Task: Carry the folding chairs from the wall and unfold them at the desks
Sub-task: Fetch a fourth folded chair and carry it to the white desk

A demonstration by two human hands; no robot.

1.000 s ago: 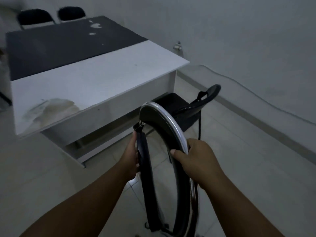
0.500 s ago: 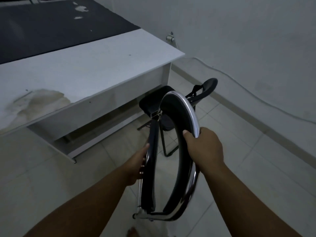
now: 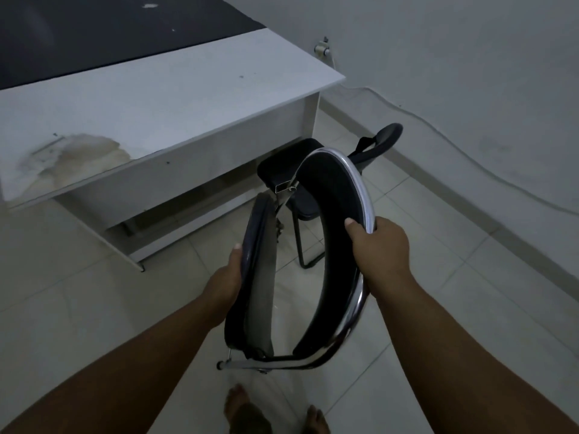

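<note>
I hold a black folding chair (image 3: 332,233) with a chrome frame, half spread apart, above the tiled floor. My right hand (image 3: 380,245) grips the chrome-rimmed backrest at its right edge. My left hand (image 3: 230,278) holds the padded seat (image 3: 260,277) from its left side; the seat has swung away from the backrest. Just beyond stands a second black chair (image 3: 291,166), unfolded, tucked at the near right corner of the white desk (image 3: 175,98).
The desk top has a brown stain (image 3: 84,158) at its near left and a black desk surface (image 3: 103,32) behind it. A grey wall with a trailing cable (image 3: 438,130) runs on the right. My bare feet (image 3: 272,415) stand on the tiles below the chair.
The seat and backrest have spread apart between my hands, the chair has come closer to the desk, and the view has tilted down.
</note>
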